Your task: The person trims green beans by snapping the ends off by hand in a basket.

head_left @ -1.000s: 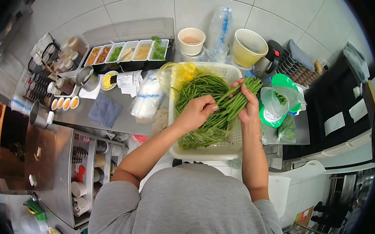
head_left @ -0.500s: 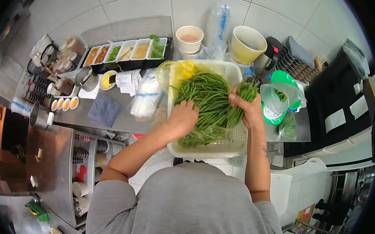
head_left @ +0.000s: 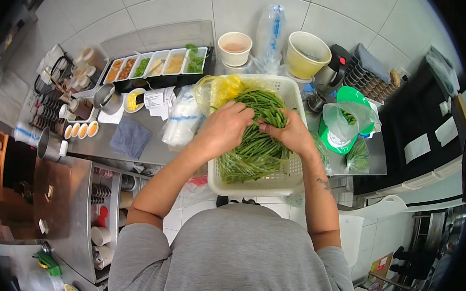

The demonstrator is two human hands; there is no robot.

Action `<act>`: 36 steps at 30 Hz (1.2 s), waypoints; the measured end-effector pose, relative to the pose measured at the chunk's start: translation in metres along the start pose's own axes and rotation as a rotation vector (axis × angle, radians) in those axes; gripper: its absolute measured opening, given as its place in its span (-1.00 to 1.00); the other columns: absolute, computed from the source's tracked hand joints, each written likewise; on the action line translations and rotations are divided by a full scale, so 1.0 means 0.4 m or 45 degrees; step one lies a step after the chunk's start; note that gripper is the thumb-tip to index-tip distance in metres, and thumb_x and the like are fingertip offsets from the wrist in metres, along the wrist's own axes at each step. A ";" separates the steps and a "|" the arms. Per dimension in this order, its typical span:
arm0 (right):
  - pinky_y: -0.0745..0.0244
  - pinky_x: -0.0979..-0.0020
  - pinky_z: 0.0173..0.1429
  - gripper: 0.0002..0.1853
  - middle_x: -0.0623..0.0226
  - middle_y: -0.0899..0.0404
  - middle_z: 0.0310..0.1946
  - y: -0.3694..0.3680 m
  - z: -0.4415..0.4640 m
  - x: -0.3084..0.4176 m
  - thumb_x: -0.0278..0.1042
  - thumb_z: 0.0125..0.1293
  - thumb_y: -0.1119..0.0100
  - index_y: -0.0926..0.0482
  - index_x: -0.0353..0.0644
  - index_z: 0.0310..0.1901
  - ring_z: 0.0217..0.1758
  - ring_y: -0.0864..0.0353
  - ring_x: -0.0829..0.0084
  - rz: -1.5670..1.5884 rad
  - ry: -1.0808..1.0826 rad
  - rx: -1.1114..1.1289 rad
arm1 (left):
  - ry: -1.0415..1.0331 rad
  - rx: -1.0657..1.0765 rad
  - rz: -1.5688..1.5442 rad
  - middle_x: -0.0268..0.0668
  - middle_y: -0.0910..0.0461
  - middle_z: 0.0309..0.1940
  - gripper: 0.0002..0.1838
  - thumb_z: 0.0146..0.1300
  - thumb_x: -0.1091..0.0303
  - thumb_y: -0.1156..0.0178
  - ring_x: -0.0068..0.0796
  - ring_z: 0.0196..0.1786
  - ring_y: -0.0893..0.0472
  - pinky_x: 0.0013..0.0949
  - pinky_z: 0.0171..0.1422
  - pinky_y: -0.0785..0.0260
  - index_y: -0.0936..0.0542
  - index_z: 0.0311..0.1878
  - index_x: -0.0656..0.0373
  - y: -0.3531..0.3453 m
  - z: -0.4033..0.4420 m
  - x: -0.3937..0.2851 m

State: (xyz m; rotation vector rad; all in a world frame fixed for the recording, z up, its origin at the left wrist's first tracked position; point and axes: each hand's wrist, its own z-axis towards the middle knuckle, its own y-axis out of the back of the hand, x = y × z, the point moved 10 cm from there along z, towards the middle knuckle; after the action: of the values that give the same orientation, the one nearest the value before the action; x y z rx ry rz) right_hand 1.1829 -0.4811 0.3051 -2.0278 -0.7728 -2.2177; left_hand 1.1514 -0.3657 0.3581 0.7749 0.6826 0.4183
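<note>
Long green beans [head_left: 259,147] lie heaped in a yellowish plastic bag inside a white perforated basket [head_left: 297,176]. Over the upper left of the heap, my left hand [head_left: 230,125] is closed, its fingertips pinched at the beans. Beside it, my right hand [head_left: 290,132] is wrapped round a bunch of beans, thumb toward the left hand. The two hands nearly touch. The yellow part of the bag [head_left: 223,89] bunches at the basket's upper left corner.
Left of the basket are plastic bags [head_left: 184,118], a blue cloth [head_left: 130,137] and trays of toppings [head_left: 158,63]. Behind stand two tubs [head_left: 234,48]. To the right are a green scale [head_left: 340,141], a bagged portion of greens [head_left: 358,156] and a kettle [head_left: 331,71].
My right hand has moved left and inward with its bunch, from the basket's right side to over the heap. My left hand has risen from the heap's left edge to meet it.
</note>
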 end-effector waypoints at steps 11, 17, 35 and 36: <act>-0.39 0.50 -0.29 -0.78 0.26 -0.55 -0.37 0.060 -0.004 -0.003 -0.44 0.13 -0.34 -0.53 -0.28 -0.23 -0.41 -0.48 0.52 0.916 0.174 -0.087 | 0.543 0.064 -1.592 -0.36 -0.51 -0.35 -0.88 0.33 0.36 -0.10 -0.58 -0.36 -0.45 -0.47 -0.28 -0.34 -0.49 -0.22 0.22 -0.072 -0.024 0.064; -0.38 0.49 -0.27 -0.77 0.20 -0.54 -0.34 0.087 -0.002 -0.061 -0.46 0.16 -0.29 -0.49 -0.25 -0.17 -0.38 -0.46 0.49 1.204 0.222 -0.137 | 0.319 0.105 -0.613 -0.18 -0.47 -0.36 -0.88 0.22 0.41 -0.19 -0.20 -0.25 -0.51 -0.23 -0.15 -0.37 -0.50 -0.23 0.22 -0.137 -0.048 0.062; -0.43 0.35 -0.26 -0.83 0.33 -0.46 -0.51 0.162 -0.088 -0.058 -0.43 0.17 -0.27 -0.46 -0.22 -0.28 -0.45 -0.46 0.45 1.188 0.268 -0.469 | 0.253 0.442 0.272 0.03 -0.54 -0.28 -0.65 0.19 0.17 -0.21 0.00 -0.16 -0.56 -0.11 -0.04 -0.41 -0.55 -0.23 0.34 -0.281 -0.125 0.035; -0.42 0.35 -0.26 -0.83 0.33 -0.45 -0.52 0.149 -0.089 -0.066 -0.44 0.17 -0.27 -0.46 -0.23 -0.28 -0.46 -0.45 0.45 1.177 0.212 -0.456 | 0.358 0.506 0.205 0.04 -0.52 -0.30 -0.71 0.19 0.27 -0.17 0.01 -0.16 -0.55 -0.12 0.00 -0.39 -0.53 -0.15 0.32 -0.286 -0.126 0.052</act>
State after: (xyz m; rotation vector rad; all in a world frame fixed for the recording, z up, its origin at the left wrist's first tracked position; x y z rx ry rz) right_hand 1.1749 -0.5547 0.2990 -1.7211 0.5348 -1.9485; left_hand 1.1423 -0.4033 0.2372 1.1656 0.9874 0.5528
